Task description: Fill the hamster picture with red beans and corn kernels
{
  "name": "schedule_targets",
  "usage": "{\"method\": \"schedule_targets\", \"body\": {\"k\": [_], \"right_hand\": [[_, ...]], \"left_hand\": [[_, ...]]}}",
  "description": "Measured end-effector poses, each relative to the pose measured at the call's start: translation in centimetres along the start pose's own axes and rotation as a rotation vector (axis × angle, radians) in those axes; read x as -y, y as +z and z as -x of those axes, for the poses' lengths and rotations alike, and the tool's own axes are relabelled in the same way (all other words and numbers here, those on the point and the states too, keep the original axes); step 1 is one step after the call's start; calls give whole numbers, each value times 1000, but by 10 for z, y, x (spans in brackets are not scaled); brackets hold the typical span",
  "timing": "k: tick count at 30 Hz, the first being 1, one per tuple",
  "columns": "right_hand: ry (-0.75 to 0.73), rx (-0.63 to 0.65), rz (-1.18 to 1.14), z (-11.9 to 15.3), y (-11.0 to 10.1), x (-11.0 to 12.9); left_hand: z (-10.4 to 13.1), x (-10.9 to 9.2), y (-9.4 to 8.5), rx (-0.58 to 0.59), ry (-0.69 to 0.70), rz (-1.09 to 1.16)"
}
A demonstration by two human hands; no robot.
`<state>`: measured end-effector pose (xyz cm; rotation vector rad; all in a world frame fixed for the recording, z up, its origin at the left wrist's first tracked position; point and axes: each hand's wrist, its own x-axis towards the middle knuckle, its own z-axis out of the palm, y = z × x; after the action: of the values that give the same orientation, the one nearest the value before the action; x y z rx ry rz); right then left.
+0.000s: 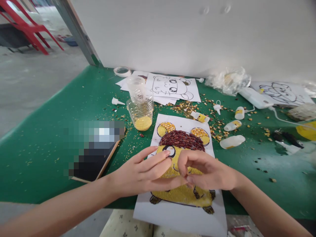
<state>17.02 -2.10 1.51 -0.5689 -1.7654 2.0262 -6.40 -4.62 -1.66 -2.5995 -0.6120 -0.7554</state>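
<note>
Both my hands hover over a sheet of paper (145,210) with an animal picture (182,196) covered in yellow grains, dark red beans and corn kernels. My left hand (148,171) has its fingers stretched out, with the thumb reaching toward the other hand. My right hand (209,169) is curled, its fingertips closed together by the left thumb's tip; anything between them is too small or hidden to make out. The hands cover part of the animal's face and body. One eye of the picture shows beside my left fingertips.
Clear plastic cups (140,113) stand behind the paper, one with yellow grains. A blurred-out dark framed object (98,161) lies left. Glue bottles (232,142), loose seeds (185,107), drawings (172,87), a tape roll (122,71), a white device (256,97) and plastic bags (228,80) are scattered behind and right.
</note>
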Motion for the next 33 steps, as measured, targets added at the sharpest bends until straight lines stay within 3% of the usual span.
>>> {"method": "schedule_targets", "body": {"k": [20, 33], "right_hand": [[-3, 24, -43, 0, 0, 2], [188, 30, -318, -3, -1, -1]], "left_hand": [[-3, 2, -2, -39, 12, -55], [-8, 4, -7, 23, 54, -61]]}}
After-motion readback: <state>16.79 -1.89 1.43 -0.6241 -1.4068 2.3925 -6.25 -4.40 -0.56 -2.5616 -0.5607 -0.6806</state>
